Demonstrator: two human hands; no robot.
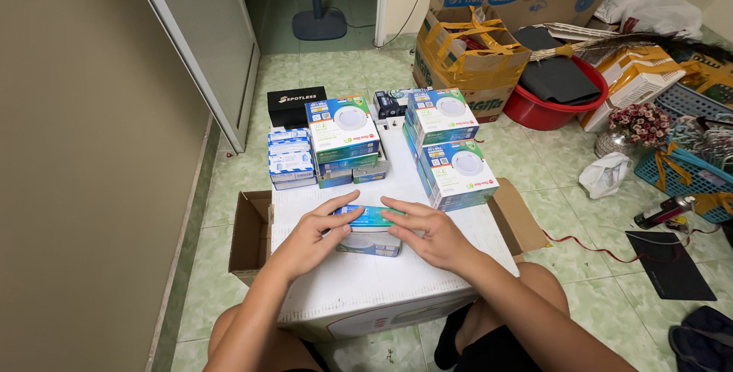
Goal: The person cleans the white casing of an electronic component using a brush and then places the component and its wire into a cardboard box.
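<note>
- Green-tiled floor point(321, 74) runs under everything, and a big white cardboard carton point(366, 280), turned flaps-down, serves as a low worktop between the seated person's knees.
- Left hand point(309, 238) and right hand point(427, 235) meet over a small flat teal-and-white cardboard box point(370, 233) lying near the front middle of the worktop; both hands rest on its top, fingers stretched and only half curled, pressing rather than clenching, which looks like a way to keep it steady from both sides.
- Just behind the right hand stands a stack of white-and-teal square boxes picturing a round lamp point(458, 172), with a second such stack point(441, 115) behind it, squared up so they stay put.
- Behind the left hand, another stack of the same kind point(343, 134) sits beside a pile of smaller pale blue boxes point(290, 157) at the far left corner.
- At the far edge, a black rectangular box point(296, 103) lies next to a small dark box point(391, 103).
- Off the worktop to the right, a brown carton bound with yellow tape point(469, 55) stands near a red plastic basin point(550, 109) holding dark cloth.
- Farther right, a white crumpled bag point(607, 173), blue baskets point(683, 162) and a flat black sheet point(672, 265) lie on the floor.
</note>
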